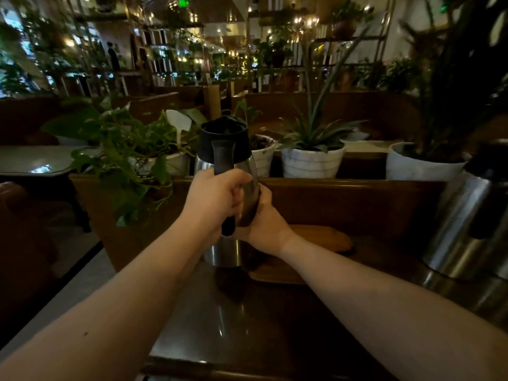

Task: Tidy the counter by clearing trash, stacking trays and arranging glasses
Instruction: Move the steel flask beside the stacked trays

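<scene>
A steel thermos jug (pixel 223 253) with a black lid and black handle stands upright at the back of the dark counter (pixel 233 331). My left hand (pixel 213 200) is closed around its handle. My right hand (pixel 265 225) wraps the jug's body from the right side. Just to the right of the jug lies a wooden tray (pixel 320 239), its near edge partly hidden by my right forearm. No glasses or trash show in this view.
A second steel jug (pixel 464 229) stands at the right edge of the counter. Behind a wooden ledge (pixel 343 185) sit several potted plants in white pots (pixel 312 163). A drop to the floor (pixel 68 292) lies left of the counter.
</scene>
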